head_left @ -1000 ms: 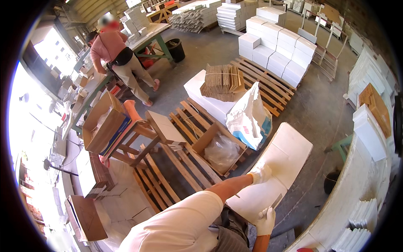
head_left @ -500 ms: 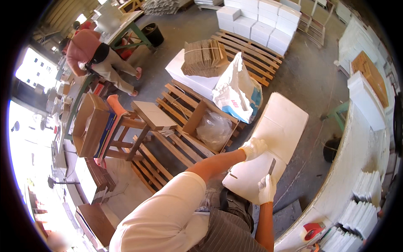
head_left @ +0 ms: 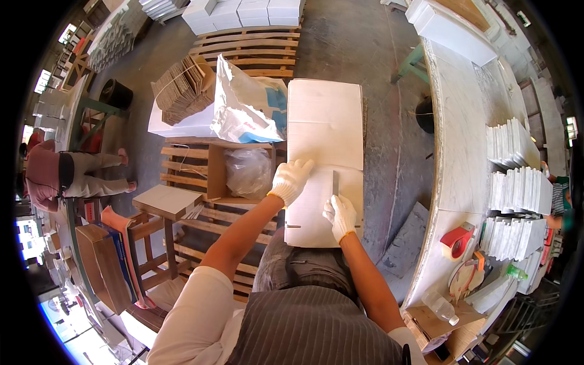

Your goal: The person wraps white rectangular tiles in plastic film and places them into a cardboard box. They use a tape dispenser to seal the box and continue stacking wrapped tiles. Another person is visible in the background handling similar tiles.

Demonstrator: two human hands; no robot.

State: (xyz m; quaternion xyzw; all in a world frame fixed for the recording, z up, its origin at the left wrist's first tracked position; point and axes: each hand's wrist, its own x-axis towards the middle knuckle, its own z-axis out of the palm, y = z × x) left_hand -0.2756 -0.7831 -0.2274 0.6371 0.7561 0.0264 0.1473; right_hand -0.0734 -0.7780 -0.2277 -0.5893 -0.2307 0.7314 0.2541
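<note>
A large white cardboard box (head_left: 325, 134), flat on top with a crease across its middle, stands right before me. My left hand (head_left: 292, 180), in a cream knit glove, rests on the box's left edge near the crease, fingers stretched over the surface. Gloved likewise, my right hand (head_left: 340, 217) is closed around a flat metal blade (head_left: 334, 183) that points away from me over the near half of the box. The blade's handle is hidden in the glove. Two short dark staple-like marks sit near the box's near corners.
Left of the box are an open carton (head_left: 218, 173) with clear plastic, a torn white sack (head_left: 243, 109), bundled cardboard (head_left: 184, 88) and wooden pallets (head_left: 243, 48). On the right, a long table (head_left: 457, 182) bears a red tape dispenser (head_left: 457, 240) and stacked white slabs (head_left: 520, 191). A person (head_left: 73, 173) bends at a far-left bench.
My view has turned right, so the box now lies straight ahead. My left hand still rests on the box, and the blade stays in my right hand, now pointing straight away from me.
</note>
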